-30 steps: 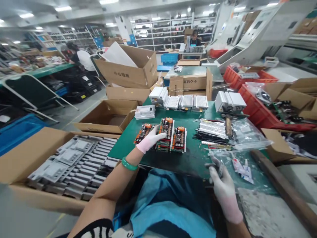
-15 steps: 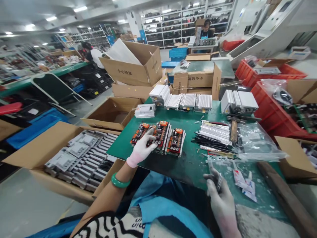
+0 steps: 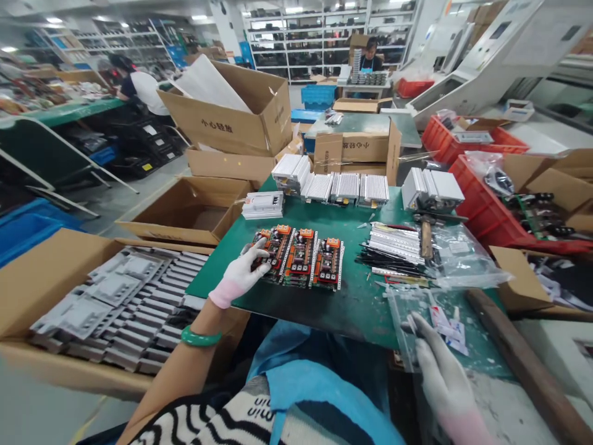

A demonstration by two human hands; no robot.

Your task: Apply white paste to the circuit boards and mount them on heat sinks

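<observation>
My left hand (image 3: 243, 272), in a white glove with a pink cuff, is closed around the leftmost circuit board (image 3: 260, 240). Its thumb and fingers cover much of that board. Close beside it, more circuit boards with orange connectors stand in a row, among them a middle board (image 3: 300, 256) and a right board (image 3: 328, 262). White perforated strips run along their sides. Over the clear plastic bag (image 3: 393, 312) at the table's front right, my right hand (image 3: 438, 364) has its gloved fingers stretched out. Small white and red tubes (image 3: 447, 324) lie just beyond its fingertips.
Silver finned heat sinks (image 3: 345, 186) line the table's back. A hammer (image 3: 426, 238) lies by white and black strips (image 3: 398, 250). Cardboard boxes, one holding grey housings (image 3: 111, 290), stand left; red crates (image 3: 486, 210) are right. A wooden bar (image 3: 514, 352) crosses the right front.
My left hand has moved left from the middle boards to the leftmost one, and the boards now sit more evenly apart. My right hand has shifted right and its fingers have straightened.
</observation>
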